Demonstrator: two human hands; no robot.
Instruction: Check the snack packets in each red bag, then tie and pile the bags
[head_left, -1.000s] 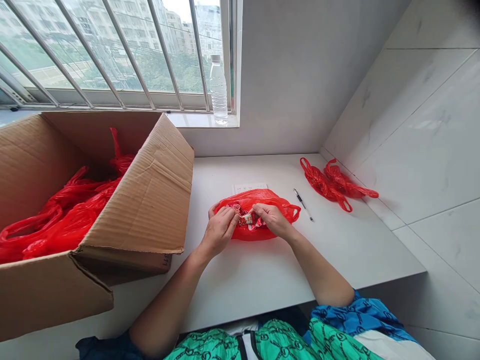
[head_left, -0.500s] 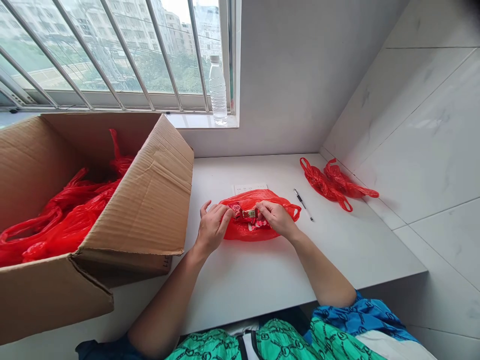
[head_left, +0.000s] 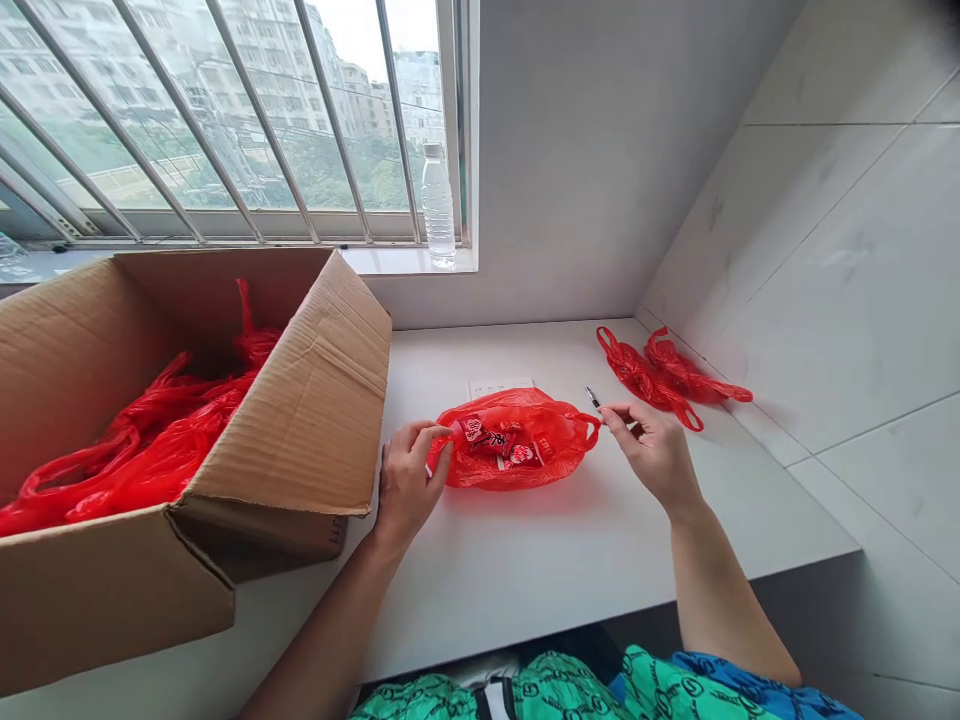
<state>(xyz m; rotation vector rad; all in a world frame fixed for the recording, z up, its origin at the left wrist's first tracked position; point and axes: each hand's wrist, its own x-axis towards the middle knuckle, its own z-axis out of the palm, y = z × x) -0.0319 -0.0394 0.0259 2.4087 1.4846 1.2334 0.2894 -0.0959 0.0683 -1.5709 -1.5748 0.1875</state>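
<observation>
Left hand (head_left: 409,480), fingers narrow, gripping rim of red plastic carrier bag (head_left: 559,460) holding red-wrapped sweet packets (head_left: 487,438); right hand (head_left: 652,452), fingers pinching slim black-and-silver pen (head_left: 594,399) above white worktop (head_left: 525,590).

the cardboard box (head_left: 315,400) walls off the left of the frame, its side just beside the left hand (head_left: 409,480). the red bag (head_left: 517,445) lies in the way at centre, and the bundled red bags (head_left: 660,370) block the upper right by the tiled wall (head_left: 847,300). a hand can pass over the white counter (head_left: 525,590) below the bag; the right hand (head_left: 652,455) seems to cover most of the pen (head_left: 593,398), though that's hard to see.
</observation>
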